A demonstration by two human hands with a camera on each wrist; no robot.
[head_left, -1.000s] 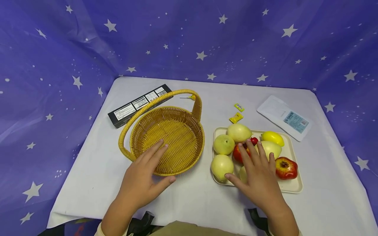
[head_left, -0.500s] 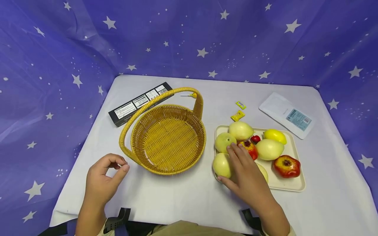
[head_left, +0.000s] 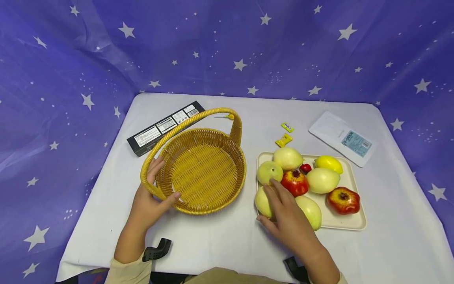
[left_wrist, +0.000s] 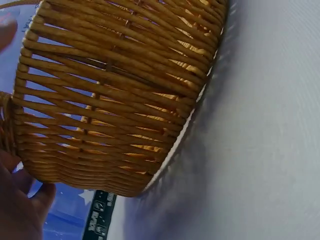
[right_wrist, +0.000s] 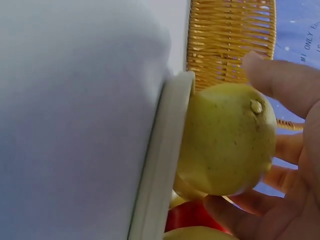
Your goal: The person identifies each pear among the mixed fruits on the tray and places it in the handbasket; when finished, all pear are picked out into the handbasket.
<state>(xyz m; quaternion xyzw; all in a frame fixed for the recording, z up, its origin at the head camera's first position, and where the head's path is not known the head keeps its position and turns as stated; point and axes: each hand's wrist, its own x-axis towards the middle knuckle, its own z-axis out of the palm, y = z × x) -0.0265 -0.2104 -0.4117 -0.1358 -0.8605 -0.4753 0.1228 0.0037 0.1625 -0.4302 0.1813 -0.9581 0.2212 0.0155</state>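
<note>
My left hand (head_left: 150, 203) holds the woven yellow basket (head_left: 203, 175) at the left foot of its handle. The thumb lies over the near rim, and the fingers pass behind the handle; in the left wrist view fingers (left_wrist: 42, 197) show beside the wicker wall (left_wrist: 115, 95). My right hand (head_left: 289, 221) curls round a round pale yellow-green fruit (head_left: 263, 203) at the tray's near left corner. In the right wrist view this fruit (right_wrist: 225, 142) sits between thumb and fingers, right at the rim of the cream tray (right_wrist: 167, 145). The palm hides part of it in the head view.
The tray (head_left: 342, 223) also bears several pale fruits (head_left: 322, 180), two pomegranates (head_left: 343, 200), a yellow lemon (head_left: 329, 163) and a small red fruit (head_left: 305, 168). Behind stand a black box (head_left: 164, 128), two yellow wrapped candies (head_left: 284, 140) and a white pouch (head_left: 342, 138).
The left hand moved from over the basket out to its left, then came back to the handle's foot. The right hand came down leftward from above the tray onto the near left fruit.
</note>
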